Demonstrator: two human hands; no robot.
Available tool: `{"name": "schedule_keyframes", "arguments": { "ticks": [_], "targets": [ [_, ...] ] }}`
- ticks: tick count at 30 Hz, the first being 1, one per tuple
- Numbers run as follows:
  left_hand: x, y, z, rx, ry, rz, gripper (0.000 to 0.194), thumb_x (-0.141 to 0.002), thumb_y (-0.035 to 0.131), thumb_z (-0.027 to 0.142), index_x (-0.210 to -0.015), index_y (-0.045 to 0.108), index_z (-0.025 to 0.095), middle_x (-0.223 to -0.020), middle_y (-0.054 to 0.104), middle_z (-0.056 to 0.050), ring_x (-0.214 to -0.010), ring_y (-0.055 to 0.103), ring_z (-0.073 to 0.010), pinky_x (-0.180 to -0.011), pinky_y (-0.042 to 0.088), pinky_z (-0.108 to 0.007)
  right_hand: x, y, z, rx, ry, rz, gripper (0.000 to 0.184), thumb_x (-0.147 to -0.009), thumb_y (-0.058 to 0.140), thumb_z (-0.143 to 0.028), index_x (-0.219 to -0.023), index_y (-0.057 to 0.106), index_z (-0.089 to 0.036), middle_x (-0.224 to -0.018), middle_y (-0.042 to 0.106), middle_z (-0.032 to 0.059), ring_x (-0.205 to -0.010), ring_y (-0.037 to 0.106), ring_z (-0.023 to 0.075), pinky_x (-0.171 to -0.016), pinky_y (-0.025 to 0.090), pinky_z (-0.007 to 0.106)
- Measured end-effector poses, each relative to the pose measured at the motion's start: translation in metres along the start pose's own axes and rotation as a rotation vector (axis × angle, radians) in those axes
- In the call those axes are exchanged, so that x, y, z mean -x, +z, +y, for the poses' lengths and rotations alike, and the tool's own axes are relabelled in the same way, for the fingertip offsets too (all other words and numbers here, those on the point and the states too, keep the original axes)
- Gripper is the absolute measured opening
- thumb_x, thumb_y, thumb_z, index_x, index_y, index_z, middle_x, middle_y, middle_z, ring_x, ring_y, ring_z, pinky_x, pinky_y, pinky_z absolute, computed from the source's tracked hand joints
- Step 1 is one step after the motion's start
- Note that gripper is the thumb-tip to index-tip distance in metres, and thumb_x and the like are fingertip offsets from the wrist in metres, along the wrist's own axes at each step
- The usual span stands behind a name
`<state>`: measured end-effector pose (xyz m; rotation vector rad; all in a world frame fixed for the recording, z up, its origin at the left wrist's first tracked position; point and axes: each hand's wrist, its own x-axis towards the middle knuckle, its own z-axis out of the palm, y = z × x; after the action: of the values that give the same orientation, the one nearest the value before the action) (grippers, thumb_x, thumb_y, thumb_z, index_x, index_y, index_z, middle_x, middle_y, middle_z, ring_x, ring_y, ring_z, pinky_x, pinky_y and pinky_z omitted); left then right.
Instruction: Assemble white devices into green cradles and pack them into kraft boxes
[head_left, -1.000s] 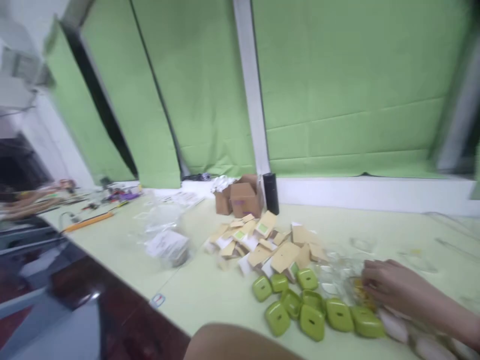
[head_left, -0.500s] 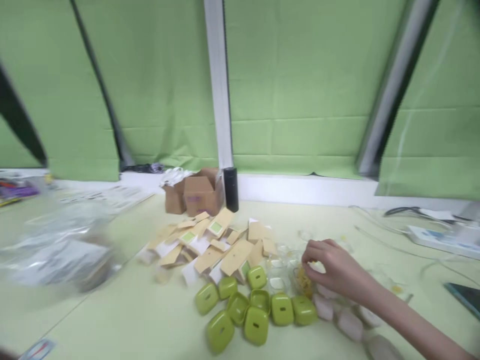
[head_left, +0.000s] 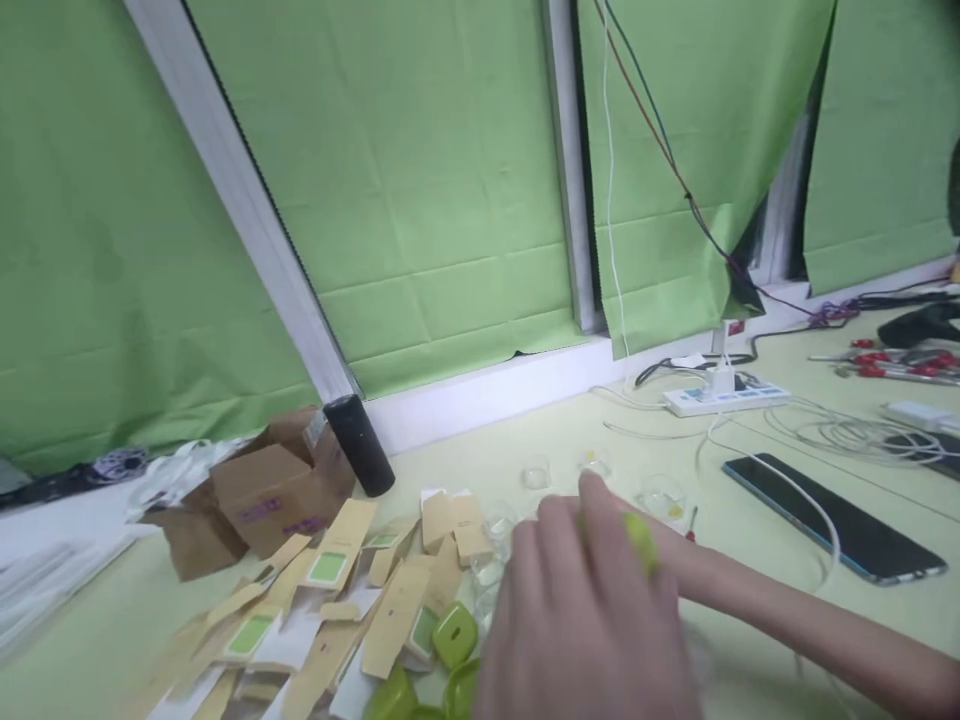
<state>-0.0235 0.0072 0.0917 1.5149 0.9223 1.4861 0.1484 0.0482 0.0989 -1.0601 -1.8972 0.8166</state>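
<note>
My left hand point(head_left: 577, 610) is in front of me, back towards the camera, its fingers curled round a green plastic case point(head_left: 640, 543). Only an edge of that case shows beside the fingers. My right hand point(head_left: 671, 555) reaches in from the right and meets the left one at the case. Its fingers are hidden behind my left hand. Several more green cases point(head_left: 455, 635) lie below and left of my hands. Small clear plastic cups point(head_left: 536, 473) stand just beyond them.
Unfolded kraft cartons point(head_left: 397, 605) are heaped at the left. Behind them are open brown boxes point(head_left: 266, 490) and a black cylinder point(head_left: 360, 445). A phone point(head_left: 832, 518), a power strip point(head_left: 724, 400), loose cables and red-handled tools point(head_left: 900, 362) lie to the right.
The view has swung right and closer to the table. My left hand has come into view holding a green case. My right hand has left the yellow pieces and joined it.
</note>
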Motion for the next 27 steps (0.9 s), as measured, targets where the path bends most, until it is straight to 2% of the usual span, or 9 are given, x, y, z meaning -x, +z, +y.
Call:
{"name": "schedule_keyframes", "arguments": {
  "ticks": [2, 5, 8, 11, 14, 19, 23, 27],
  "targets": [
    [-0.008, -0.005, 0.019, 0.064, -0.157, 0.101, 0.043, -0.071, 0.069, 0.035, -0.112, 0.063, 0.023, -0.115, 0.062, -0.01, -0.115, 0.047, -0.0342, -0.088, 0.04, -0.036, 0.0, -0.003, 0.007, -0.102, 0.019, -0.012, 0.012, -0.076, 0.064, -0.029, -0.083, 0.067, -0.019, -0.081, 0.069, 0.0014, -0.078, 0.064, 0.0192, -0.075, 0.053, 0.033],
    [-0.006, -0.016, 0.015, 0.338, -0.366, 0.216, 0.037, -0.074, 0.067, 0.04, -0.105, 0.064, 0.021, -0.113, 0.063, -0.01, -0.106, 0.056, -0.028, -0.086, 0.042, -0.036, 0.007, -0.002, 0.012, -0.231, 0.071, 0.044, 0.028, -0.079, 0.066, -0.037, -0.1, 0.067, -0.019, -0.097, 0.069, 0.0058, -0.091, 0.063, 0.0206, -0.084, 0.051, 0.035],
    [-0.003, -0.017, -0.012, 0.582, -0.472, 0.177, 0.029, -0.075, 0.067, 0.037, -0.094, 0.066, 0.016, -0.107, 0.065, -0.01, -0.096, 0.059, -0.0226, -0.082, 0.044, -0.033, 0.017, 0.008, 0.012, -0.216, 0.016, 0.071, 0.023, -0.08, 0.065, -0.038, -0.094, 0.069, -0.021, -0.097, 0.068, 0.006, -0.094, 0.062, 0.0212, -0.084, 0.049, 0.034],
    [0.0, -0.008, -0.037, 0.676, -0.505, 0.058, 0.025, -0.074, 0.069, 0.034, -0.089, 0.068, 0.014, -0.099, 0.067, -0.01, -0.094, 0.06, -0.0224, -0.084, 0.045, -0.034, 0.026, 0.02, 0.016, -0.084, -0.168, 0.067, 0.015, -0.087, 0.058, -0.03, -0.097, 0.066, -0.023, -0.094, 0.066, 0.0053, -0.09, 0.061, 0.0195, -0.078, 0.049, 0.032],
    [0.007, 0.001, -0.05, 0.668, -0.545, -0.016, 0.029, -0.067, 0.075, 0.033, -0.088, 0.07, 0.013, -0.092, 0.069, -0.01, -0.093, 0.061, -0.0248, -0.085, 0.045, -0.035, 0.031, 0.03, 0.024, 0.149, -0.347, 0.093, 0.015, -0.092, 0.049, -0.019, -0.1, 0.061, -0.022, -0.092, 0.063, 0.0057, -0.086, 0.059, 0.0178, -0.072, 0.047, 0.031],
    [0.018, -0.002, -0.061, 0.518, -0.651, 0.028, 0.033, -0.058, 0.081, 0.035, -0.081, 0.072, 0.013, -0.075, 0.07, -0.007, -0.077, 0.063, -0.0193, -0.075, 0.047, -0.028, 0.034, 0.035, 0.036, 0.409, -0.433, 0.086, 0.013, -0.092, 0.048, -0.014, -0.097, 0.059, -0.019, -0.085, 0.061, 0.0052, -0.075, 0.056, 0.0152, -0.066, 0.043, 0.029],
    [0.023, -0.004, -0.067, 0.451, -0.666, 0.07, 0.036, -0.053, 0.084, 0.039, -0.077, 0.072, 0.015, -0.073, 0.07, -0.005, -0.084, 0.063, -0.019, -0.08, 0.046, -0.026, 0.036, 0.037, 0.036, 0.461, -0.407, 0.041, 0.015, -0.093, 0.046, -0.016, -0.092, 0.061, -0.019, -0.082, 0.059, 0.0048, -0.072, 0.054, 0.015, -0.062, 0.041, 0.029],
    [0.026, 0.0, -0.067, 0.446, -0.631, 0.075, 0.034, -0.053, 0.084, 0.038, -0.075, 0.072, 0.015, -0.075, 0.072, -0.006, -0.081, 0.064, -0.0194, -0.076, 0.048, -0.027, 0.038, 0.042, 0.03, 0.293, -0.278, 0.045, 0.014, -0.091, 0.05, -0.019, -0.088, 0.064, -0.02, -0.08, 0.057, 0.0043, -0.072, 0.055, 0.0152, -0.063, 0.042, 0.029]
  ]
}}
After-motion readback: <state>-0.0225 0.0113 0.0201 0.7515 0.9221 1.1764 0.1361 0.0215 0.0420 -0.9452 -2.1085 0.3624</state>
